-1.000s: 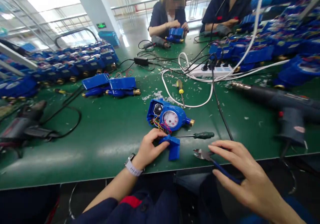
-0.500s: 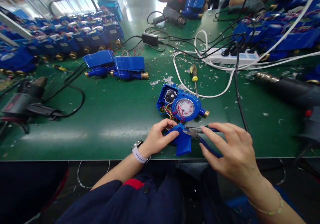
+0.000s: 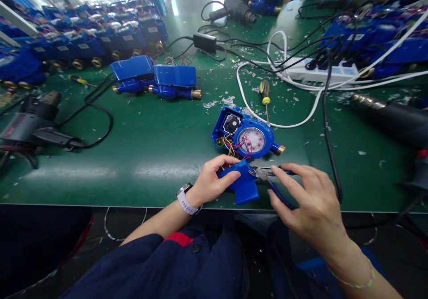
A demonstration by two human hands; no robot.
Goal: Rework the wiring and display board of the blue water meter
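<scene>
The left hand (image 3: 214, 181), at the cover's 9 o'clock, is partly closed, pinching the cover (image 3: 249, 192) between thumb and fingers. The right hand (image 3: 309, 201), at the cover's 3 to 4 o'clock, is loosely curled around the spread handles of the pliers (image 3: 281, 194), fingers on one side and thumb on the other. The pliers' tips point to 9 o'clock and meet the cover's right edge; whether they bite it, I cannot tell. The cover is at the 6 o'clock of the meter (image 3: 252, 139), with wires (image 3: 230, 145) between them. The screwdriver (image 3: 265, 95) lies at the meter's 1 o'clock.

A second ago the pliers were apart from the cover, at its 4 o'clock; now they are against it. Since half a second ago, the hands have barely changed.
</scene>
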